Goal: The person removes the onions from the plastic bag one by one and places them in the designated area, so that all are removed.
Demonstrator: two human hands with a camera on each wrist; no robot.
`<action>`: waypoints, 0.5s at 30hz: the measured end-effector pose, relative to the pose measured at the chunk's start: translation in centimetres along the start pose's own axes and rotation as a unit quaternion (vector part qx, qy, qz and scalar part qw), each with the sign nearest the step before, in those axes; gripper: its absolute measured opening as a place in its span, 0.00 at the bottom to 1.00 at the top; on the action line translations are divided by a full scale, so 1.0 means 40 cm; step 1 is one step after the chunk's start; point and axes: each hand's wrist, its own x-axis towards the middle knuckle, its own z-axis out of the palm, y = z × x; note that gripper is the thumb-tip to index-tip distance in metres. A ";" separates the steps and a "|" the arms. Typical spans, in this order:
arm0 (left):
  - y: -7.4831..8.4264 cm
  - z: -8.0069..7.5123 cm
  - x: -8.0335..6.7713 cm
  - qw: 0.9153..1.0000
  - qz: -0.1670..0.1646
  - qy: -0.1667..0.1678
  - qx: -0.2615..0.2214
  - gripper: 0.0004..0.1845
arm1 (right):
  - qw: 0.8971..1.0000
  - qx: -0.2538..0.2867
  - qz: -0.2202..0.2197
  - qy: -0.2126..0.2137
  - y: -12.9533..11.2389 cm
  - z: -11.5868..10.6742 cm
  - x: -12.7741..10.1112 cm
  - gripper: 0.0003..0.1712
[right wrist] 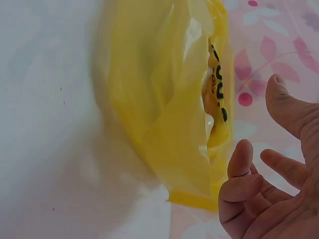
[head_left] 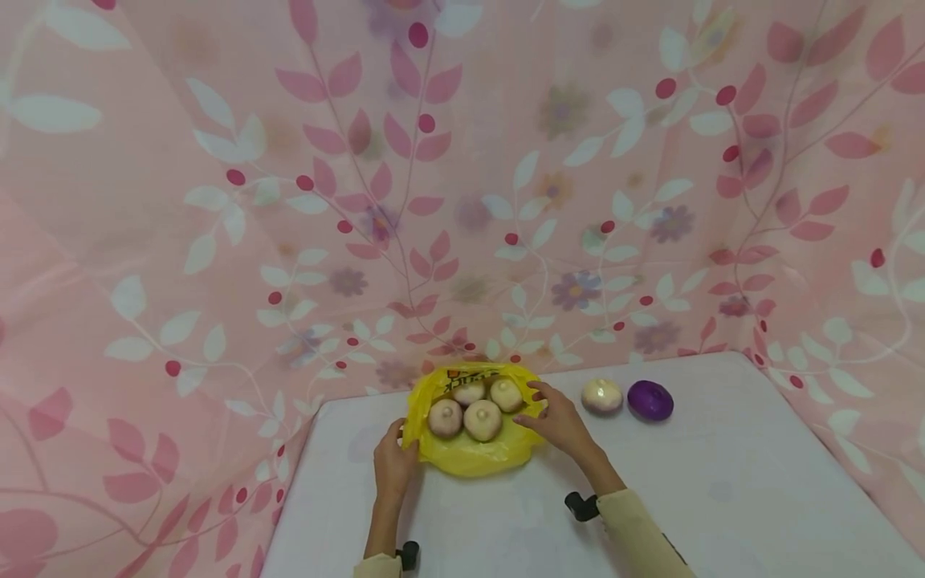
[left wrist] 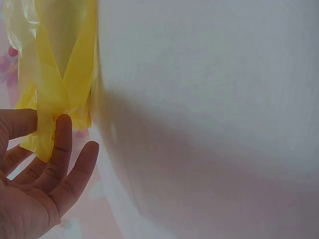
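Observation:
A yellow plastic bag (head_left: 473,464) stands with its mouth open on the table, dark lettering on its far inner side. Several round, pale, onion-like vegetables (head_left: 482,421) with small nubs on top lie inside. My left hand (head_left: 394,466) is at the bag's left edge and pinches a fold of the yellow plastic between thumb and fingers, as the left wrist view shows. Beside the right rim is my right hand (head_left: 560,421), thumb and fingers spread apart and slightly bent. In the right wrist view that hand (right wrist: 279,184) holds nothing.
To the right of the bag, a pale round vegetable (head_left: 602,397) and a shiny purple one (head_left: 650,400) lie side by side. A white cloth covers the table (head_left: 730,482). Behind it hangs a pink floral curtain (head_left: 470,201).

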 end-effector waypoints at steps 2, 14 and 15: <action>0.000 0.000 0.000 1.000 0.001 0.001 0.000 0.22 | 1.000 0.005 -0.002 -0.005 -0.003 0.011 0.004 0.42; -0.003 0.005 0.000 1.000 0.013 0.010 0.005 0.21 | 1.000 0.013 -0.017 -0.014 -0.030 0.066 0.015 0.40; -0.003 0.005 0.001 1.000 0.014 0.009 0.006 0.21 | 1.000 0.010 -0.016 -0.013 -0.033 0.071 0.015 0.40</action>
